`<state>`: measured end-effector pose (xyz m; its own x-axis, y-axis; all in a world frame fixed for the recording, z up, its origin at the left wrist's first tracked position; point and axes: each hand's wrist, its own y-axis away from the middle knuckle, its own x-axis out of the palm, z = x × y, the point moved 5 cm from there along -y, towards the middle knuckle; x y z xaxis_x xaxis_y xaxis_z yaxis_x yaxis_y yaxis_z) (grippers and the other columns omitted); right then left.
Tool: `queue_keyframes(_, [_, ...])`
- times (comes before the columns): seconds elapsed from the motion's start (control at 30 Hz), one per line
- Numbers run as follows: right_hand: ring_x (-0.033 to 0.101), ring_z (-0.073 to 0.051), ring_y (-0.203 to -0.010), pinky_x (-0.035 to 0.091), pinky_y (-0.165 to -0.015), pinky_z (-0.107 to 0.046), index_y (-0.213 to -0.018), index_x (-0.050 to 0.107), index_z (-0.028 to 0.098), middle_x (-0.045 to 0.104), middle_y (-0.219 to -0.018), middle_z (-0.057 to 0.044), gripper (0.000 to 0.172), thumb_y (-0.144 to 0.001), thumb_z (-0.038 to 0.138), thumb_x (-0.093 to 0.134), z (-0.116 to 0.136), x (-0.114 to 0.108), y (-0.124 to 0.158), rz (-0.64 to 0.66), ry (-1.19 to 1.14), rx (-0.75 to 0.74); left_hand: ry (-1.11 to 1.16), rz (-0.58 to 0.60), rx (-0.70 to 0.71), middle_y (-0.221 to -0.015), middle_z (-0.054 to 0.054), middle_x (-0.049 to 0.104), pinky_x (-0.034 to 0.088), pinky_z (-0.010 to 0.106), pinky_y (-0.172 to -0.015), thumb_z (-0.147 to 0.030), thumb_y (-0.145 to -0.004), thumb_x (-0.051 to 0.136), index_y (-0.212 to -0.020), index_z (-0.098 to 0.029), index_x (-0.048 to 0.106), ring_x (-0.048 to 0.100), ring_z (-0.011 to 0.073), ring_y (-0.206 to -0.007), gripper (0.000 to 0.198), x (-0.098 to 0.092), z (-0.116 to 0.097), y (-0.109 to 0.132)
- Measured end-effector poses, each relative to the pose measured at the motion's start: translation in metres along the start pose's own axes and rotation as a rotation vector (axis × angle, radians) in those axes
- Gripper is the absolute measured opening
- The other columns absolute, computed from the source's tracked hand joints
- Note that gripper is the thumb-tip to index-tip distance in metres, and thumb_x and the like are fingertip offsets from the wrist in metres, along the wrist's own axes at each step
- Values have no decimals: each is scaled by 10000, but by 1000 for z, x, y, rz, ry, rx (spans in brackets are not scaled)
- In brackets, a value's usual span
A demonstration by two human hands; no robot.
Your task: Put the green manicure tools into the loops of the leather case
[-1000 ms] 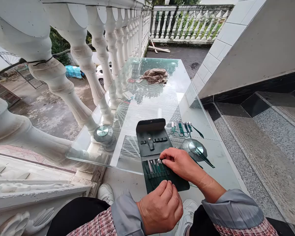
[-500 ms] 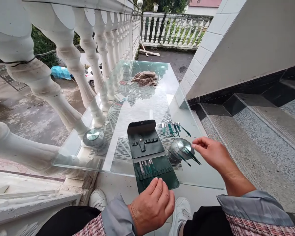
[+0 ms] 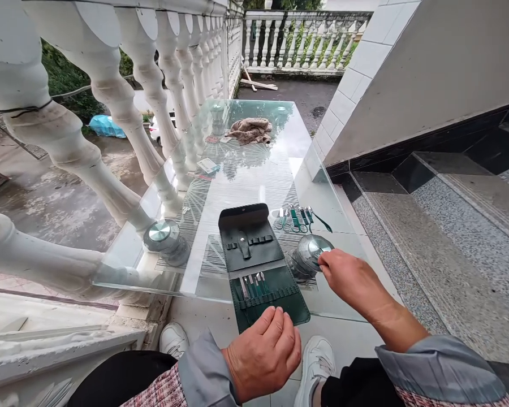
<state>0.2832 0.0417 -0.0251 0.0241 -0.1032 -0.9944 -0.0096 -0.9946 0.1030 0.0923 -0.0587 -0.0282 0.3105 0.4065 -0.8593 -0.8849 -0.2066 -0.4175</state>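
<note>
A dark green case (image 3: pixel 254 254) lies unfolded at the near edge of the glass table, with several slim metal tools (image 3: pixel 253 284) in its lower loops. My left hand (image 3: pixel 265 353) rests at the case's near edge, fingers pressed together; whatever they hold, if anything, is hidden. Over the right metal table support (image 3: pixel 307 254), my right hand (image 3: pixel 343 277) has its thumb and fingers closed around the green tools there, which it mostly covers. Beyond that support, several green-handled clippers and scissors (image 3: pixel 297 219) lie in a row on the glass.
A crumpled brown cloth (image 3: pixel 250 131) and a small card (image 3: pixel 207 165) lie farther back on the glass table (image 3: pixel 237 192). Another metal support (image 3: pixel 163 237) stands at the left. White balusters (image 3: pixel 123 102) line the left side, and stone steps (image 3: pixel 436 226) rise at the right.
My right hand has moved left and slightly down onto the green tools over the support, and its fingers have closed. My left hand has stayed nearly still.
</note>
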Motion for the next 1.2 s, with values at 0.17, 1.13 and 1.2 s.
queue_keyframes(0.17, [516,-167,-703,239,-558,-282,-794,559,189,563,-810,-47,200,-842,123,376,3,-1,2,24,33,-10,-4,4,12,-1083,161,622,460,412,-894,-202,-885,430,-1108,-63,580,593,269,-1024,302,-2,1,1])
queue_keyframes(1.13, [442,-65,-466,404,-443,-206,-682,532,178,481,-543,65,137,-606,273,594,71,-1,0,300,-1404,162,-36,-15,-26,-1100,179,617,448,429,-900,-192,-876,408,-1090,-53,588,593,286,-1027,312,1,2,1])
queue_keyframes(1.2, [458,-64,-463,403,-422,-194,-672,523,176,486,-542,64,124,-609,261,588,77,0,-2,310,-1392,185,-33,-26,-29,-1092,176,621,449,428,-900,-186,-872,407,-1082,-52,592,595,287,-1022,310,0,2,2])
